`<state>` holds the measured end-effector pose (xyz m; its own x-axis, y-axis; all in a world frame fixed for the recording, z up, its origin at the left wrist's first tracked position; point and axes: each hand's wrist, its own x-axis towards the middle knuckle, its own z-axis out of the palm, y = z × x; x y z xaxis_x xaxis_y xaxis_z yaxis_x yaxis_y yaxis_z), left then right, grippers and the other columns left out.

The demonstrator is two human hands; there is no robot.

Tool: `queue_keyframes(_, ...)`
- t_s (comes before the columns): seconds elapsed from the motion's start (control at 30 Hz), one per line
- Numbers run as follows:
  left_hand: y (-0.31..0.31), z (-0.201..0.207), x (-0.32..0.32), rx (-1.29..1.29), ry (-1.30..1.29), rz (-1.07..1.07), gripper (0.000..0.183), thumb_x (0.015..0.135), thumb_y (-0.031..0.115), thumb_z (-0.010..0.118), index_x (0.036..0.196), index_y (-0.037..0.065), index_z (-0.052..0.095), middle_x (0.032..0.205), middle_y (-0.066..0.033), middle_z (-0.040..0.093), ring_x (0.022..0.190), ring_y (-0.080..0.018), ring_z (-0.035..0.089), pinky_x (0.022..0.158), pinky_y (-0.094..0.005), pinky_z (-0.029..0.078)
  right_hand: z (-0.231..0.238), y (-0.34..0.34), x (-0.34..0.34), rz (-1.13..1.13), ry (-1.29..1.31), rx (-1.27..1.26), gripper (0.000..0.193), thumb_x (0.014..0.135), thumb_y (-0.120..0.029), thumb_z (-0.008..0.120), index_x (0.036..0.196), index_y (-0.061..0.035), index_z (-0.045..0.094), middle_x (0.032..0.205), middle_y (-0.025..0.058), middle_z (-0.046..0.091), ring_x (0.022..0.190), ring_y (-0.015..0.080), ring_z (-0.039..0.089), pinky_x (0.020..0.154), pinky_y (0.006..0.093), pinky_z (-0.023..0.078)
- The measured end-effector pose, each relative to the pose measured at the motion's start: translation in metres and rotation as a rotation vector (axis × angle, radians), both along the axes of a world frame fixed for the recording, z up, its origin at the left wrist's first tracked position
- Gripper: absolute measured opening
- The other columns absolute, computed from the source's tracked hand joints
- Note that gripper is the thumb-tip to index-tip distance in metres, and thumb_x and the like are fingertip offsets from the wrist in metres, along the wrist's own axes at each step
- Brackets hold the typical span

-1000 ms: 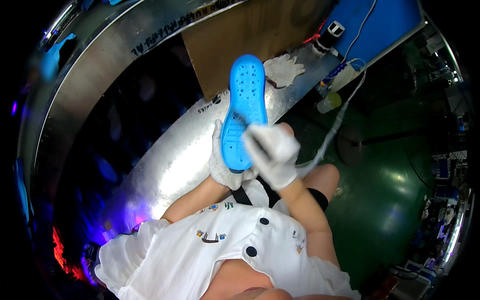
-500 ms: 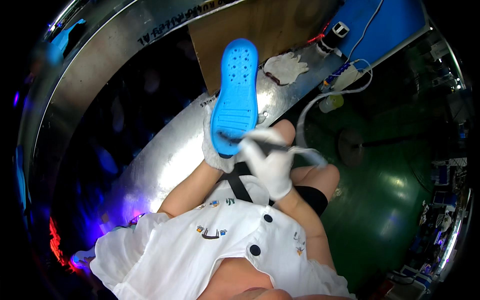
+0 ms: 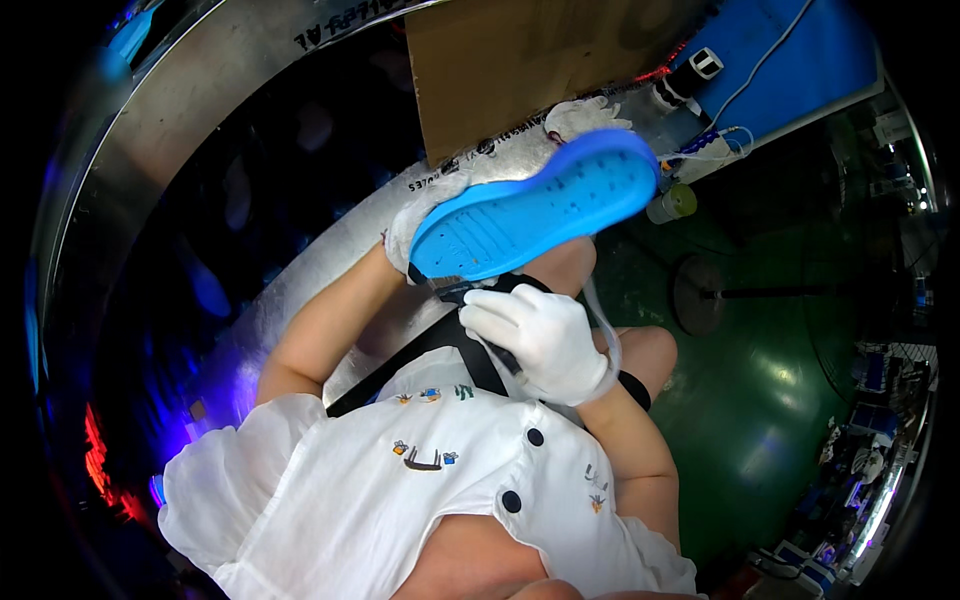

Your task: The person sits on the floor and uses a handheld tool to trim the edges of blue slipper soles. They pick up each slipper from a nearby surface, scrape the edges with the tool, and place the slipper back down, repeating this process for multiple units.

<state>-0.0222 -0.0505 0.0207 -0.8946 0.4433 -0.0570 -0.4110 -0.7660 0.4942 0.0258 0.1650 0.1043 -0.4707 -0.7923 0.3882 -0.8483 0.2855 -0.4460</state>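
Note:
A bright blue shoe sole [image 3: 500, 225] lies slantwise in front of me, its toe end to the upper right and blurred. Grooves and small holes show on its upper face. My left hand [image 3: 407, 228], in a white glove, grips it at the heel end; part of the hand is hidden behind the sole. In my right hand [image 3: 540, 335], also gloved, is a dark-handled brush [image 3: 449, 291], its bristles at the sole's lower heel edge. I cannot tell whether they touch. A clear tube [image 3: 605, 335] runs beside the right hand.
A curved metal bench [image 3: 340, 240] carries an upright cardboard sheet [image 3: 520, 80] and a spare white glove [image 3: 580, 117]. Farther right are a black cylinder with a white top [image 3: 690, 78], a blue panel [image 3: 800, 60] and a yellow-lidded container [image 3: 678, 203]. A round stand base [image 3: 697, 294] sits on the green floor.
The sole has swung from upright to slanting right, its toe end now lower and farther right. The brush has moved from the sole's inner face to its lower heel edge.

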Motion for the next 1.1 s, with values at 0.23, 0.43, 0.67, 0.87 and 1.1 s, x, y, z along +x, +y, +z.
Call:
queue_keyframes(0.23, -0.015, -0.004, -0.02, -0.49, 0.186, -0.07, 0.058, 0.097, 0.038, 0.056, 0.133, -0.007, 0.054, 0.127, -0.0249, 0.062, 0.115, -0.0304, 0.064, 0.101, -0.0412, 0.052, 0.009, -0.002, 0.003, -0.012, -0.046, 0.049, 0.022, 0.075, -0.006, 0.079, 0.096, -0.0067, 0.073, 0.101, 0.0087, 0.073, 0.08, 0.0247, 0.069, 0.07, 0.0316, 0.055)
queue_keyframes(0.43, -0.007, 0.069, -0.008, -0.739, -0.154, -0.203, 0.045, 0.102, 0.033, 0.052, 0.14, 0.008, 0.054, 0.132, -0.0151, 0.062, 0.114, -0.0223, 0.065, 0.099, -0.0333, 0.054, 0.008, 0.012, -0.005, -0.075, 0.008, -0.02, 0.022, 0.075, -0.006, 0.078, 0.096, -0.0086, 0.074, 0.102, 0.0076, 0.073, 0.071, 0.0232, 0.065, 0.067, 0.0308, 0.054)
queue_keyframes(0.67, -0.026, 0.039, -0.02, -0.825, 0.194, -0.175, 0.036, 0.098, 0.031, 0.061, 0.126, 0.009, 0.065, 0.13, -0.0092, 0.062, 0.118, -0.0198, 0.061, 0.102, -0.0312, 0.048, 0.012, 0.021, -0.012, -0.08, 0.074, -0.065, 0.025, 0.076, -0.012, 0.077, 0.1, -0.0132, 0.073, 0.103, 0.0033, 0.073, 0.068, 0.0218, 0.063, 0.061, 0.0316, 0.054)
queue_keyframes(0.87, -0.035, 0.037, -0.019, -1.158, 0.409, -0.117, 0.051, 0.094, 0.026, 0.062, 0.143, 0.014, 0.051, 0.14, -0.0136, 0.054, 0.129, -0.0291, 0.052, 0.112, -0.038, 0.039, 0.012, 0.032, -0.021, -0.164, 0.098, -0.207, 0.029, 0.07, -0.011, 0.073, 0.099, -0.0123, 0.073, 0.104, 0.0052, 0.072, 0.062, 0.0201, 0.058, 0.054, 0.0308, 0.049)
queue_keyframes(1.1, -0.024, 0.072, -0.018, -0.857, 0.179, -0.075, 0.064, 0.096, 0.058, 0.049, 0.139, 0.011, 0.055, 0.13, -0.0137, 0.059, 0.116, -0.0206, 0.061, 0.103, -0.0353, 0.048, 0.031, 0.036, -0.024, -0.184, 0.146, -0.133, 0.029, 0.069, -0.006, 0.081, 0.096, -0.0081, 0.074, 0.102, 0.009, 0.074, 0.062, 0.0224, 0.059, 0.058, 0.0293, 0.051)
